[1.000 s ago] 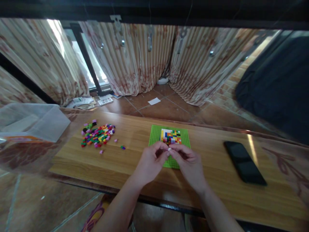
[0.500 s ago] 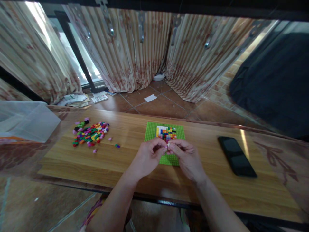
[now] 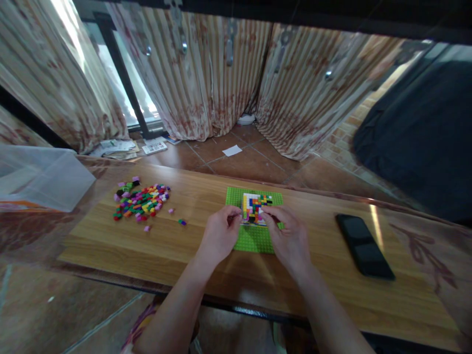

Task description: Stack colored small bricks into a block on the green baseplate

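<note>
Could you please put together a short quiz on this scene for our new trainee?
1. True or false: the black phone lies on the wooden table, to the right of the green board.

2. Where is the loose pile of small bricks?
A) To the right of the black phone
B) To the left of the green board
C) On top of the black phone

3. Fill in "touching" or "apart": the left hand and the right hand are ____.

Key: 1. True. 2. B. 3. Apart.
</note>
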Demonstrator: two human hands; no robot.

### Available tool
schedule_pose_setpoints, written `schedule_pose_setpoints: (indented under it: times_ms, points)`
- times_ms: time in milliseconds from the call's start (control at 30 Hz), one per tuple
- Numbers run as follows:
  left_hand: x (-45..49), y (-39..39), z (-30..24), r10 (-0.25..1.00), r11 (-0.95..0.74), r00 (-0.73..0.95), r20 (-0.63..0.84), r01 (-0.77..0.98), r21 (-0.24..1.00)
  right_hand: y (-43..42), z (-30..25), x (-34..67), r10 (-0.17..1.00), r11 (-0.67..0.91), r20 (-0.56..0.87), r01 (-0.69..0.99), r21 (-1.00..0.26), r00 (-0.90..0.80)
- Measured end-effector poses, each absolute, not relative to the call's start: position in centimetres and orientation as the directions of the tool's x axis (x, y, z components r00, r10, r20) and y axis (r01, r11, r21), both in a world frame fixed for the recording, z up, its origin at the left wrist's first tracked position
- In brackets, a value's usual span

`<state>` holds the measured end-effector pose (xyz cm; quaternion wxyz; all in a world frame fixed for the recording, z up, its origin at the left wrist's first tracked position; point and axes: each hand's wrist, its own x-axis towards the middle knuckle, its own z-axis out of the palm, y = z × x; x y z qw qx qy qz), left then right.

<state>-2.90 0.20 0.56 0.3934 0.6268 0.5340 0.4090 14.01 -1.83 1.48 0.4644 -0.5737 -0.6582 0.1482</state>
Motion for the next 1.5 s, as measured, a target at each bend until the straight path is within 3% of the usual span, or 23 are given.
schedule_pose_setpoints:
  times_ms: [200, 433, 600, 967, 1500]
  points:
    - [-2.8, 0.0, 0.5, 0.988, -0.144, 0.114, 0.104, 0.436, 0.888, -0.5, 1.1, 13.6, 0.871, 0.310, 0.492, 0.787, -0.533, -0.010]
    - [-2.8, -0.1, 0.8, 0.980, -0.179, 0.159, 0.118, 0.460, 0.870, 0.3, 1.5, 12.8, 0.869, 0.308, 0.493, 0.824, -0.475, -0.041]
    - [-2.7, -0.1, 0.8, 0.979, -0.187, 0.164, 0.123, 0.465, 0.865, 0.0, 1.5, 13.4, 0.869, 0.314, 0.493, 0.817, -0.483, -0.044]
    - [-2.8, -0.2, 0.5, 0.973, -0.218, 0.175, 0.153, 0.457, 0.862, 0.4, 0.2, 13.5, 0.887, 0.242, 0.449, 0.717, -0.654, 0.110]
    - [-2.9, -0.3, 0.9, 0.975, -0.209, 0.180, 0.133, 0.518, 0.830, -0.7, 0.4, 13.4, 0.833, 0.293, 0.548, 0.774, -0.561, 0.081]
